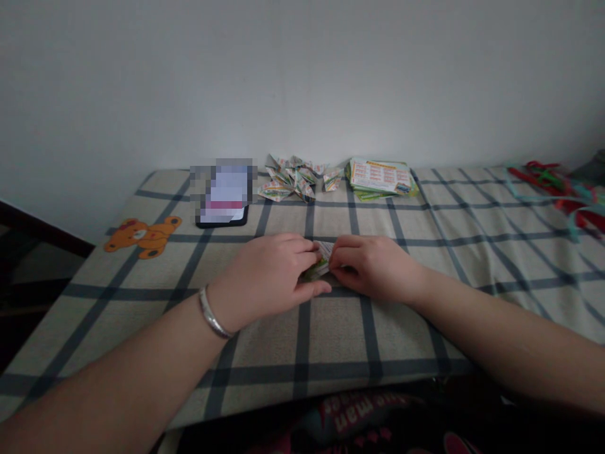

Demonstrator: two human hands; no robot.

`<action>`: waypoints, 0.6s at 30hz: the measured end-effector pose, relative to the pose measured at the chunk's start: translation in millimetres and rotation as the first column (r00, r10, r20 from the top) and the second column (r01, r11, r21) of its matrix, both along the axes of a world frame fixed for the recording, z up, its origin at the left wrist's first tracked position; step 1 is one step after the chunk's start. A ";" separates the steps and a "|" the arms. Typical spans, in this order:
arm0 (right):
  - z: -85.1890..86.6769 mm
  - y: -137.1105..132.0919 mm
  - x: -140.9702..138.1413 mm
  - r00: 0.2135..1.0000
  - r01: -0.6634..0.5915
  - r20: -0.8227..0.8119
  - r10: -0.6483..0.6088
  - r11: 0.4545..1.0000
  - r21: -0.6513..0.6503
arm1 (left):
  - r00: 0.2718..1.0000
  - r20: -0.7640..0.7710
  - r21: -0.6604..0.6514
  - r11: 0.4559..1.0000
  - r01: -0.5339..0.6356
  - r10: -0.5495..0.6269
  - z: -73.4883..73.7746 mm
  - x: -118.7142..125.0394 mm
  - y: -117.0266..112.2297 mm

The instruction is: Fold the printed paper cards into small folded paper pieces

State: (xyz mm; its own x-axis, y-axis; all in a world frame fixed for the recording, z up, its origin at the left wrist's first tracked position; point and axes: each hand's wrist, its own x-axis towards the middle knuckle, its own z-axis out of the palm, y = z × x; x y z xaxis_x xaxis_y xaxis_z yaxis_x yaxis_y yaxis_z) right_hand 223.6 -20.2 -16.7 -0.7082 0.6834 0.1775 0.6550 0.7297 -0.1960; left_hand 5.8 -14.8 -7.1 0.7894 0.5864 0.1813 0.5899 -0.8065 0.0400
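Both of my hands are at the middle of the table, over a small folded piece of printed paper [322,261] in white and green. My left hand [278,268] lies over its left side, fingers bent onto it and the thumb stretched toward me. At the paper's right side, my right hand [371,263] has its fingers curled and pressed together on the edge. Much of the paper is hidden under the fingers. Beyond the hands, a group of folded paper pieces [295,178] stands near the wall, with a stack of printed cards [382,178] to their right.
A phone [224,195] with a blurred screen lies at the back left. Left of it is an orange bear cutout [143,237]. Red, green and pale blue ribbons [562,192] lie at the far right. A checked cloth [265,353] covers the table, which meets a wall [302,82].
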 end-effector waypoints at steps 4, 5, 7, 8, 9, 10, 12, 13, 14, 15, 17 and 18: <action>-0.5 1.7 -1.8 0.999 -0.013 -0.053 0.011 0.999 -0.040 | 1.000 0.003 0.012 1.000 -0.029 0.029 -0.8 1.3 -0.9; -1.0 2.0 -2.4 0.998 -0.017 -0.066 0.015 0.999 -0.031 | 1.000 0.010 0.015 1.000 -0.027 0.027 -1.5 1.0 0.4; -2.2 3.0 -2.9 0.995 -0.029 -0.096 0.029 1.000 -0.003 | 1.000 0.025 0.008 1.000 -0.011 0.011 -3.4 -0.7 4.2; -2.7 4.0 -2.7 0.992 -0.045 -0.118 0.045 0.999 0.001 | 0.999 0.037 -0.004 1.000 0.011 -0.011 -4.3 -2.0 6.5; -3.1 5.3 -2.1 0.987 -0.068 -0.145 0.066 0.998 -0.005 | 0.999 0.043 -0.014 0.999 0.033 -0.032 -5.3 -3.5 8.7; -3.3 6.9 -0.9 0.981 -0.097 -0.174 0.091 0.995 -0.026 | 0.997 0.057 -0.016 0.999 0.043 -0.042 -6.2 -5.1 10.6; -3.3 10.4 2.5 0.964 -0.157 -0.229 0.133 0.984 -0.090 | 0.996 0.071 -0.024 0.998 0.064 -0.062 -7.9 -7.9 13.1; -3.2 12.1 4.6 0.958 -0.185 -0.245 0.151 0.976 -0.119 | 0.995 0.075 -0.021 0.997 0.070 -0.068 -8.8 -8.8 13.7; -3.1 13.6 6.8 0.954 -0.195 -0.254 0.157 0.972 -0.132 | 0.994 0.078 -0.015 0.997 0.075 -0.074 -9.5 -9.4 13.9; -2.9 14.7 8.9 0.953 -0.200 -0.257 0.162 0.971 -0.129 | 0.994 0.081 -0.006 0.997 0.080 -0.079 -10.2 -9.7 14.0; -2.9 16.3 12.4 0.953 -0.205 -0.248 0.172 0.972 -0.114 | 0.992 0.089 0.010 0.996 0.084 -0.084 -11.1 -9.6 13.8; -2.9 16.8 13.7 0.953 -0.205 -0.246 0.174 0.973 -0.106 | 0.992 0.092 0.013 0.996 0.084 -0.085 -11.3 -9.3 13.7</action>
State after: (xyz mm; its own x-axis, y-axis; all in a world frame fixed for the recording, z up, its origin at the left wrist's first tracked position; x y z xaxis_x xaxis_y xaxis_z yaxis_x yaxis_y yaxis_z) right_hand 237.3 -3.5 -19.6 -0.7761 0.5685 0.2729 0.4314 0.7943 -0.4277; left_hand -3.5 -1.1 -18.4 0.8157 0.5167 0.2602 0.5140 -0.8537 0.0836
